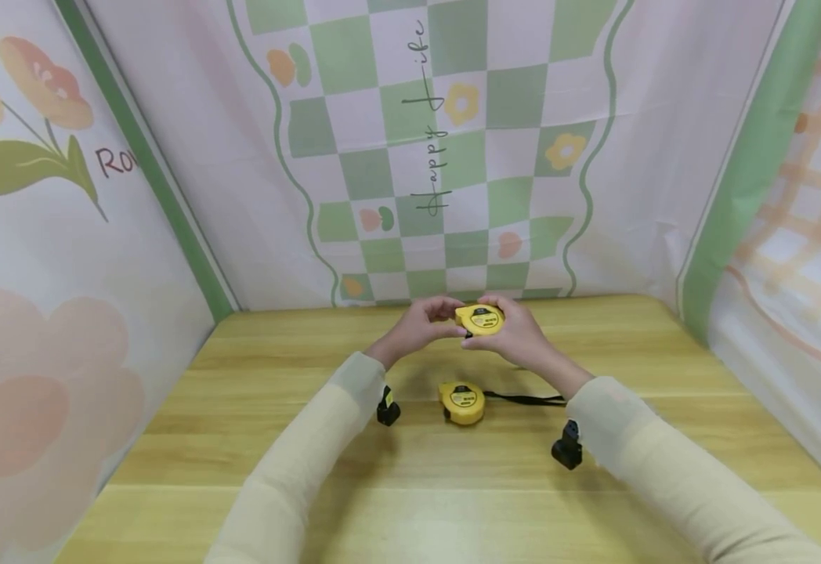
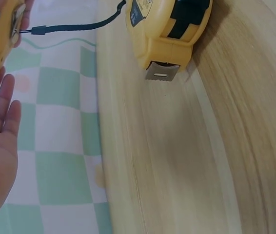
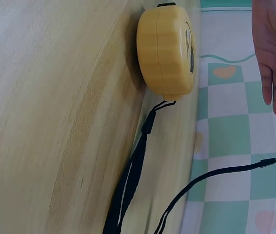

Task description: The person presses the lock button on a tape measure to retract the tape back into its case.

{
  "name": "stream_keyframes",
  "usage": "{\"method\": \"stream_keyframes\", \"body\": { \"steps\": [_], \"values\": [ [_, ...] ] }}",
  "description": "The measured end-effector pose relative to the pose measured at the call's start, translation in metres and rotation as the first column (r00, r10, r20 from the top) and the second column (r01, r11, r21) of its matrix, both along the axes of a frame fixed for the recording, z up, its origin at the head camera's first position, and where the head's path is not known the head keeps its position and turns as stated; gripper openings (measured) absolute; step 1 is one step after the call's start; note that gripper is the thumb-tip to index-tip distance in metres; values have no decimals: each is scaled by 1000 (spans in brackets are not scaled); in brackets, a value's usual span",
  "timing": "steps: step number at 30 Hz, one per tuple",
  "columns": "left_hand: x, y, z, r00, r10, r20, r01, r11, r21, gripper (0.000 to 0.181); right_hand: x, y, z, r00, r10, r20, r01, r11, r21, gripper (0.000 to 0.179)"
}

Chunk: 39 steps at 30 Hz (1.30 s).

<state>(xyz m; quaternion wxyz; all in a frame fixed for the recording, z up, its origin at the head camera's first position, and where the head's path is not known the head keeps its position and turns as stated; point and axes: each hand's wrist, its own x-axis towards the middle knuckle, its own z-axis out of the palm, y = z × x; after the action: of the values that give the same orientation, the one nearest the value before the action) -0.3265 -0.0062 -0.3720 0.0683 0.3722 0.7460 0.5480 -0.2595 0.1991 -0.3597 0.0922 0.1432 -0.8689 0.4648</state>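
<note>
My right hand (image 1: 523,335) grips a yellow tape measure (image 1: 482,319) above the far part of the table. Facing its front end is my left hand (image 1: 419,325), with fingers loosely extended; the left wrist view shows the fingertips (image 2: 7,83) close to the metal hook end, and whether they touch it I cannot tell. A black wrist strap (image 3: 226,170) hangs from the held tape measure. Below the hands, a second yellow tape measure (image 1: 463,403) sits on the table, its metal hook (image 2: 161,71) at the mouth and its own black strap (image 1: 523,399) stretching to the right.
The wood-grain table (image 1: 424,501) reaches back to a green-and-white checked curtain (image 1: 453,180). Printed curtains (image 1: 44,258) also stand along both sides. A small black camera (image 1: 387,410) hangs under the left wrist, and another black camera (image 1: 568,448) under the right.
</note>
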Motion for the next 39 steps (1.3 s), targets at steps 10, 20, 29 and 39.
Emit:
{"method": "stream_keyframes", "body": {
  "steps": [10,20,29,39],
  "values": [
    [-3,-2,-6,1000,-1,-3,1,1000,-4,46,-3,-3,-5,999,-5,31,5,1000,6,91],
    [-2,-4,-12,1000,17,15,-17,1000,0,45,-6,-6,-9,998,-9,70,7,1000,29,94],
    [-3,-5,-16,998,2,55,-2,1000,3,47,-7,-8,-12,996,-2,88,0,1000,26,86],
    [-9,-6,-24,999,9,43,-7,999,-41,47,-15,-8,-22,993,-4,117,2,1000,19,85]
  ]
}}
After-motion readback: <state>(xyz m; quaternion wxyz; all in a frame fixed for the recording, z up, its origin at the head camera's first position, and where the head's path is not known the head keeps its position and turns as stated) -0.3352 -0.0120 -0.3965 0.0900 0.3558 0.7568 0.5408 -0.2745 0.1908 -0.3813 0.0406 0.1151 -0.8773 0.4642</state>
